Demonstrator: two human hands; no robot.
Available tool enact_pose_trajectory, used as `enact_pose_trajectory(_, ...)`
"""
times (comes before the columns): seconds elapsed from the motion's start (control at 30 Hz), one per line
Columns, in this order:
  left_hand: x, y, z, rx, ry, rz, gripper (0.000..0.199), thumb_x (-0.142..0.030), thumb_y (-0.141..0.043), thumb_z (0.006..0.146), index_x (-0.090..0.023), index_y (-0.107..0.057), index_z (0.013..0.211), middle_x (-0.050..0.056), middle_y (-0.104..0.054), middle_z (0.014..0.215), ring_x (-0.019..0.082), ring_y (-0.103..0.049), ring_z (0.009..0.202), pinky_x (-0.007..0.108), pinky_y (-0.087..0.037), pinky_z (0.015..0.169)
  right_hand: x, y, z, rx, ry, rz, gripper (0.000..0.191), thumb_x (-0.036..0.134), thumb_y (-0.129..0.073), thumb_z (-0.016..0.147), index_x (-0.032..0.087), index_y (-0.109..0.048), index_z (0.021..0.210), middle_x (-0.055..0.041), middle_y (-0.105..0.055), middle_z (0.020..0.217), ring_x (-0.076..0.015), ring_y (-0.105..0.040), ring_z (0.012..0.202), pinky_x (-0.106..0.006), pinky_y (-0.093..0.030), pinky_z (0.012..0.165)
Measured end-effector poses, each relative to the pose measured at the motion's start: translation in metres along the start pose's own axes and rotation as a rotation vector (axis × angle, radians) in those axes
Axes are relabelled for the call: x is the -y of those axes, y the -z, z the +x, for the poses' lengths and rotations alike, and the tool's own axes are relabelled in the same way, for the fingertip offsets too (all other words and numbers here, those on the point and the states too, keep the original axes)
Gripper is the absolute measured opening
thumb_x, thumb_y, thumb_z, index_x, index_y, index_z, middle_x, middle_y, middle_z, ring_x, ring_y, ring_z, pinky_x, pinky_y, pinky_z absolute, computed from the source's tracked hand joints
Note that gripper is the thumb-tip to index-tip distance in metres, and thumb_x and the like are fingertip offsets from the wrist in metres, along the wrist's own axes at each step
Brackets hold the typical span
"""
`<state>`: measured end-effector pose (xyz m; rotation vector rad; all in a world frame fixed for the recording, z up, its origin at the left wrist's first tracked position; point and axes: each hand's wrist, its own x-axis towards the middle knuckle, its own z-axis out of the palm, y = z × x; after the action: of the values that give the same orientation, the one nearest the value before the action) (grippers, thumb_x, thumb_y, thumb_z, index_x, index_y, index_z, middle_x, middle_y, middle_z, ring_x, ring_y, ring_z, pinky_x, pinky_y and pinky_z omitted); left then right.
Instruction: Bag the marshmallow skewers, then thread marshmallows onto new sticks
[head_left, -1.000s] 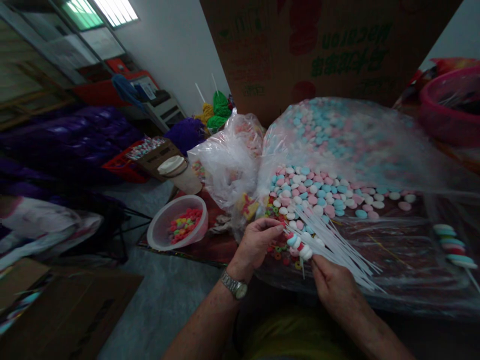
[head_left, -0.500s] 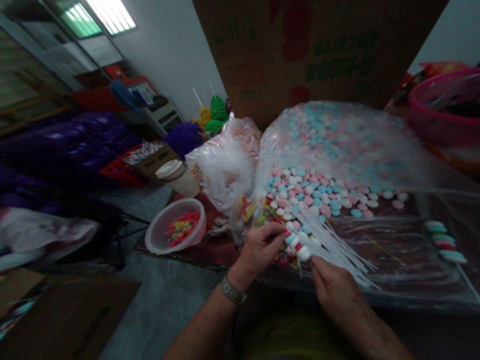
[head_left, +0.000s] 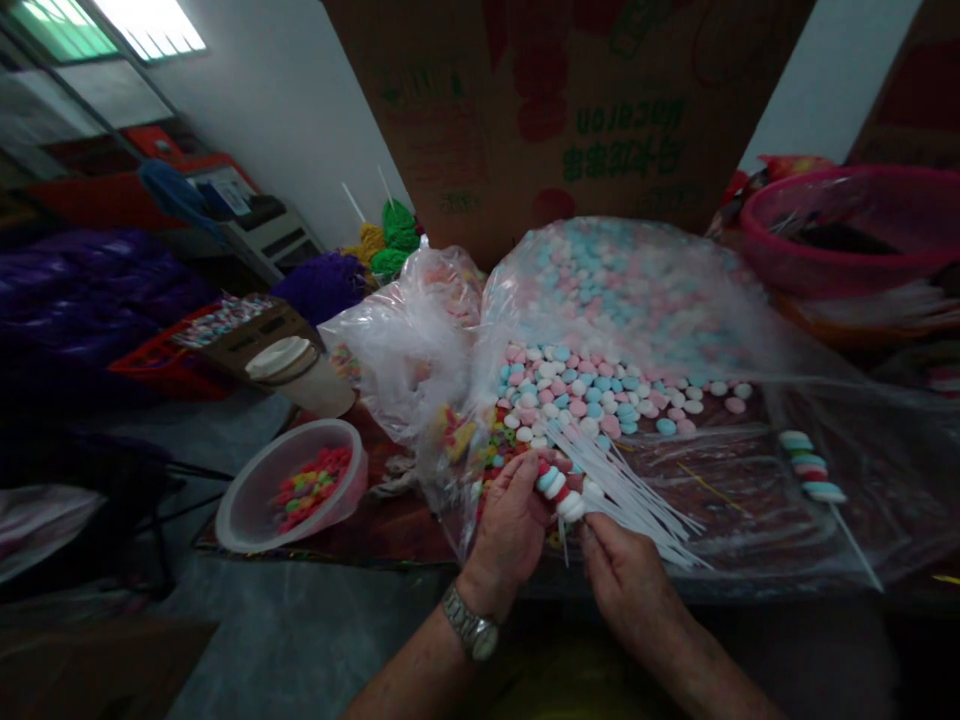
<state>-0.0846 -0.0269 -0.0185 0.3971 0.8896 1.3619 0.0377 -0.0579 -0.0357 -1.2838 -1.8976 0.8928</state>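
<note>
Near side of the candy bag [head_left: 630, 290], left of the white sticks [head_left: 637, 500]: our left hand [head_left: 514, 520] now curls behind the candy skewer [head_left: 561, 492]'s far end; our right hand [head_left: 630, 580] pinches its near end. We judge it steadier.

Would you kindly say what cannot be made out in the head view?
Head view:
Right hand: lower fingertips hidden by the hand itself.
Candy skewer: core hidden by the threaded candies.
Plastic bag: rear contents blurred by its cloudy film.
Wristwatch: dial too small to read.
Pink basin: cut off by the right edge.
Cardboard box: top cut off by the upper edge.
</note>
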Motion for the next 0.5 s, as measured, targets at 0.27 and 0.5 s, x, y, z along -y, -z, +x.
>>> enact_pose_trajectory(0.27, 0.038, -0.021, 0.002, -0.200, 0.072, -0.120, 0.023, -0.032, -0.067, 0.071, -0.016, -0.054, 0.082, 0.000, -0.062, 0.071, 0.013, -0.063, 0.062, 0.028, -0.052, 0.065, -0.010, -0.007, 0.002, 0.035, -0.026, -0.015, 0.034, 0.020, -0.029, 0.089, 0.014, -0.058, 0.106, -0.0087, -0.066, 0.077, -0.0173, -0.061, 0.069, -0.025, -0.045, 0.063)
enact_pose_trajectory(0.5, 0.009, 0.014, 0.016, -0.120, -0.260, 0.454, 0.037, -0.038, -0.056, 0.081, -0.019, -0.050, 0.112, 0.006, -0.064, 0.099, 0.015, -0.063, 0.078, 0.027, -0.050, 0.070, -0.064, 0.042, 0.028, -0.139, -0.084, -0.223, 0.033, 0.034, -0.039, 0.084, 0.015, -0.064, 0.097, -0.0064, -0.066, 0.076, -0.0181, -0.060, 0.067, -0.025, -0.044, 0.060)
